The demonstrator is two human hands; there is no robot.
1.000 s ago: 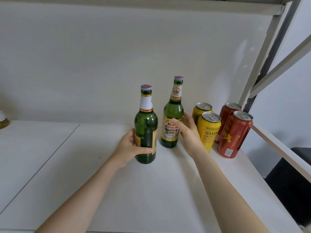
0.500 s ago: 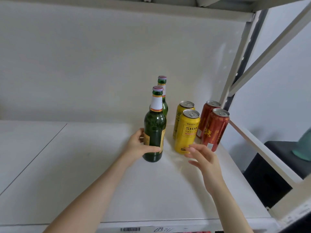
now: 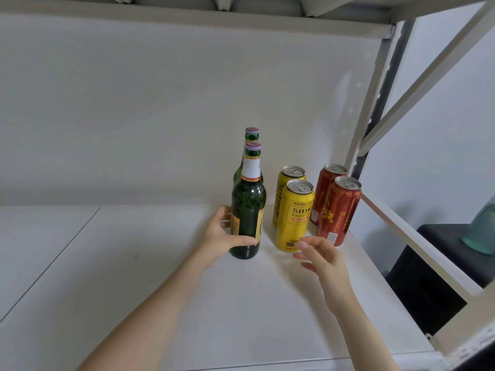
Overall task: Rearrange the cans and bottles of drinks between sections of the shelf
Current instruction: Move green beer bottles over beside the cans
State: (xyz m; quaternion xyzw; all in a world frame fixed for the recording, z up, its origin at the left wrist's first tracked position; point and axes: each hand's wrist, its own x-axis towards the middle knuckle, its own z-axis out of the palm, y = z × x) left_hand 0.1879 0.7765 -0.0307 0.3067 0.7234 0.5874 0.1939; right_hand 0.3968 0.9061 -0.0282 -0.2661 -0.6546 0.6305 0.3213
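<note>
Since 1 second ago the front green bottle (image 3: 247, 210) has slid right and now stands upright on the shelf board (image 3: 160, 263), directly before the rear green bottle (image 3: 251, 133). The left hand (image 3: 222, 236) grips its lower body. The right hand (image 3: 318, 255) has let go of the rear bottle and hovers, fingers relaxed, just beside the front yellow can (image 3: 294, 215).

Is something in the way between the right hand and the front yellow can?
Nothing visible is. The right hand hovers open just in front of the front yellow can, fingertips near its base. The left hand grips a bottle alongside.
</note>
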